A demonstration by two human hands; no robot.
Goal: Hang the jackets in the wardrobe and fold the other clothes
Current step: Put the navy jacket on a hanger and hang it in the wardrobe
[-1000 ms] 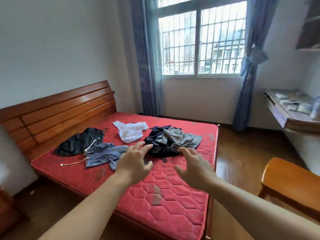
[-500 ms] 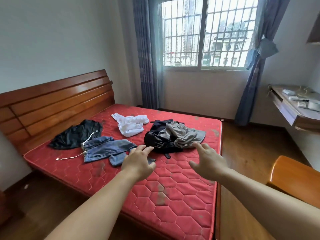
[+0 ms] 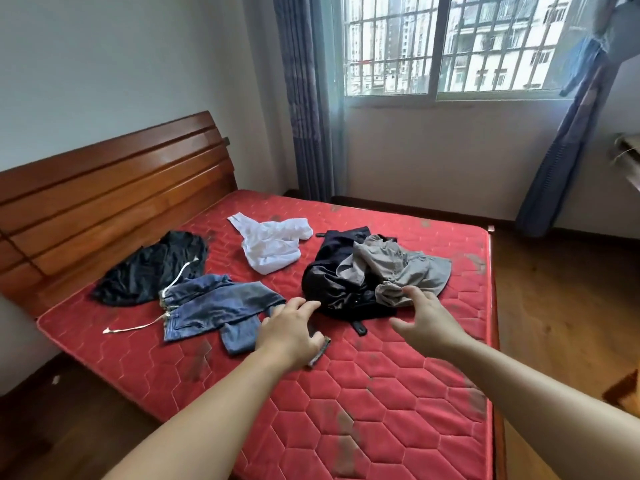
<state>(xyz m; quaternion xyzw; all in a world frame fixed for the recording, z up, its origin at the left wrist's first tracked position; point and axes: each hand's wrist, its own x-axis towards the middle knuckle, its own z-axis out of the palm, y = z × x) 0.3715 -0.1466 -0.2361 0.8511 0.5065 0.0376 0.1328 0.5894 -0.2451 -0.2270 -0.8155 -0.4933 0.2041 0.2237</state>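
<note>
Several clothes lie on a red mattress [image 3: 398, 403]. A grey jacket [image 3: 398, 271] is heaped on a dark navy jacket [image 3: 329, 282]. To their left are a white shirt [image 3: 270, 247], blue jeans [image 3: 214, 306] with a white drawstring, and a black garment [image 3: 152, 268]. My left hand [image 3: 289, 329] hovers with spread fingers over the near edge of the navy jacket, beside the jeans. My right hand [image 3: 424, 317] reaches out, its fingertips at the grey jacket's front edge. Neither hand holds anything.
A wooden headboard [image 3: 114, 188] stands at the left against the wall. Blue curtains [image 3: 304, 98] frame a barred window [image 3: 446, 43] behind the bed. Wooden floor [image 3: 561, 306] runs along the bed's right side. A shelf edge [image 3: 628, 157] shows at far right.
I have moved closer to the bed. Both hands reached forward and down to the jacket pile; the right fingertips now meet the grey jacket.
</note>
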